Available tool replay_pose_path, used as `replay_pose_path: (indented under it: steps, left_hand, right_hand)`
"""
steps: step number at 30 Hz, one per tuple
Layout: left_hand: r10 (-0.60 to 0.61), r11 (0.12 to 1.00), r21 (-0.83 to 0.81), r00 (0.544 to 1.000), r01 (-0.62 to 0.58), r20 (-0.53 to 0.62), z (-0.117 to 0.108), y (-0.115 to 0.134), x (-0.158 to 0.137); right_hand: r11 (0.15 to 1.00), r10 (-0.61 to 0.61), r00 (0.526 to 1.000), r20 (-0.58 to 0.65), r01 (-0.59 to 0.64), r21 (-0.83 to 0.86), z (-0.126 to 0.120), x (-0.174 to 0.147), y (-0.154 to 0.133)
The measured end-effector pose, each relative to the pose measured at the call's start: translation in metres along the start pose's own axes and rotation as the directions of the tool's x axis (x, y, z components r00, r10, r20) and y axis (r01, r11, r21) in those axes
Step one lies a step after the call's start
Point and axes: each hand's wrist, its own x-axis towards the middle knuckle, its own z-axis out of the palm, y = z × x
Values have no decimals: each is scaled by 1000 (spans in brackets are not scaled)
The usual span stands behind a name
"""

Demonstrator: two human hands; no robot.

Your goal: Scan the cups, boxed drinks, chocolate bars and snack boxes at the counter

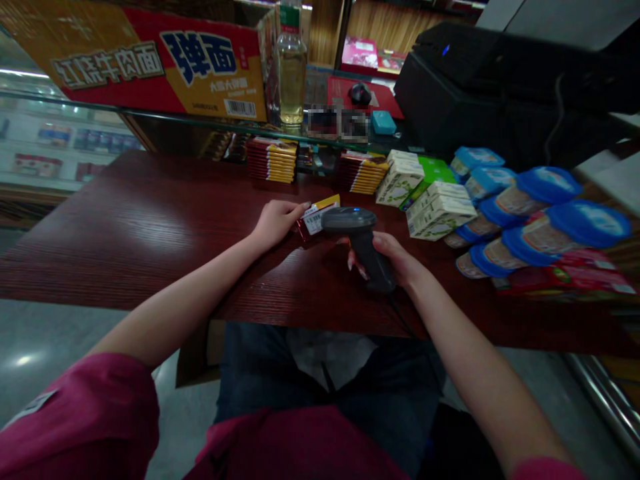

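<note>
My right hand [399,259] is wrapped round the handle of a black barcode scanner [377,260], whose small blue light glows on top. Between the thumb and fingers of my left hand [277,224] is a small red and yellow snack packet [313,227], its white barcode label facing up. The scanner's head is right beside the packet and hides part of its right side. Behind them stand two stacks of similar packets, the left stack [273,160] and the right stack [361,172], at the back of the dark red wooden counter [165,220].
To the right are white-green drink cartons [440,210], blue-lidded cups [540,230] and red packages [585,273]. On the glass shelf behind stand a noodle carton [150,60], a clear bottle [291,73] and a teal box [383,123]. A black machine [480,93] fills the back right.
</note>
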Motion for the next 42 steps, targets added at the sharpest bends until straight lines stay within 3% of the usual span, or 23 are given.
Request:
replay_pose_path:
  steps: [9, 12, 15, 17, 20, 23, 25, 28, 32, 37, 42]
  left_hand:
    - [-41, 999, -5, 997, 41, -66, 0, -1, -1]
    - [-106, 974, -199, 994, 106, 12, 0, 1, -2]
    - [-182, 867, -449, 976, 217, 122, -3, 6, 0]
    - [-177, 848, -497, 982, 183, 59, -6, 12, 7]
    - [-20, 937, -346, 983, -46, -184, -8, 31, 27]
    - [258, 960, -24, 914, -279, -313, -2, 56, 54]
    - [429, 903, 160, 863, -399, -267, 7, 69, 74]
    - [589, 772, 353, 804, -529, -84, 25, 76, 101]
    - [627, 656, 475, 774, -586, 89, 41, 67, 120]
    - [596, 623, 568, 797, -538, 101, 51, 57, 120]
    - [571, 643, 594, 819, -483, 48, 61, 58, 118]
  right_hand:
    - [1000, -24, 1000, 8, 24, 2, -2, 1, 0]
    - [999, -39, 999, -14, 39, 24, -1, 1, -3]
    - [994, -87, 993, -73, 92, 56, -3, 0, -6]
    - [988, -123, 986, -115, 133, 82, -6, 0, -8]
    - [977, -145, 973, -182, 170, 127, -15, 3, -7]
    - [971, -138, 963, -230, 177, 159, -22, 5, -5]
    - [970, -125, 963, -238, 169, 175, -25, 6, -3]
    - [964, -117, 966, -232, 166, 206, -27, 6, -3]
    - [953, -120, 964, -236, 179, 245, -31, 6, -4]
    - [951, -151, 962, -225, 204, 233, -31, 7, -6]
    - [955, -133, 969, -206, 181, 236, -28, 7, -7]
